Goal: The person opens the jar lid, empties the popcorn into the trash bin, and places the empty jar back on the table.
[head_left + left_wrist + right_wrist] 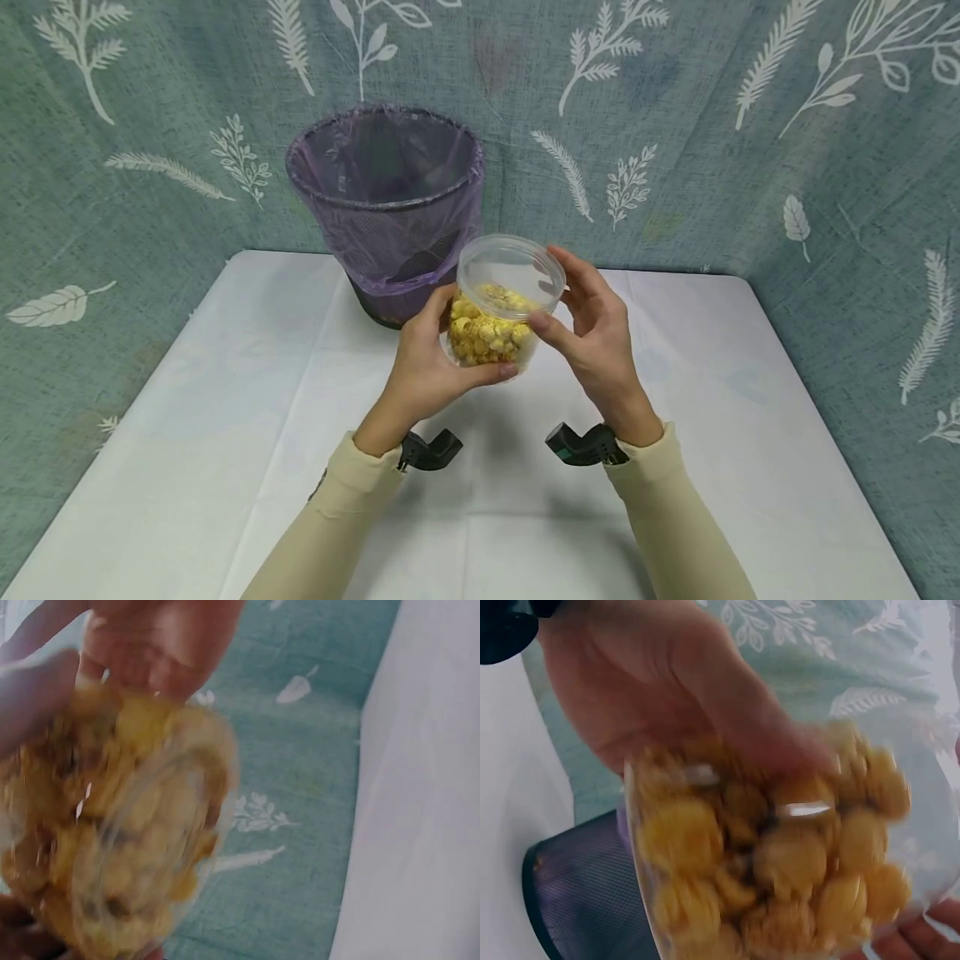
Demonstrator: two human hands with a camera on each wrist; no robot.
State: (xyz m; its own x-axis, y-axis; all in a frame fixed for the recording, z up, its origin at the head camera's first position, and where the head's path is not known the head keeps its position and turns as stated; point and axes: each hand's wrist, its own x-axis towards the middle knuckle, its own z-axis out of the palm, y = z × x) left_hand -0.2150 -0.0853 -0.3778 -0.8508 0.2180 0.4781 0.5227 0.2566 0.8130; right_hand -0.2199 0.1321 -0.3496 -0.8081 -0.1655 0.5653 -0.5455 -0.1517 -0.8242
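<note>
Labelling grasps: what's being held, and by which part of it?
Clear popcorn jar: left grip around its body, thumb low in front; right grip at its top rim.

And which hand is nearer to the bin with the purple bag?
The left hand: it holds the left side of the jar, in front of the bin. The right hand, at the jar's upper right, is farther rightward from it.

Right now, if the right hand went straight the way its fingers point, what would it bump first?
The clear jar: the right hand is at its rim. Past that, the purple-lined bin seems next in the head view, but how far back it stands is hard to tell.
</note>
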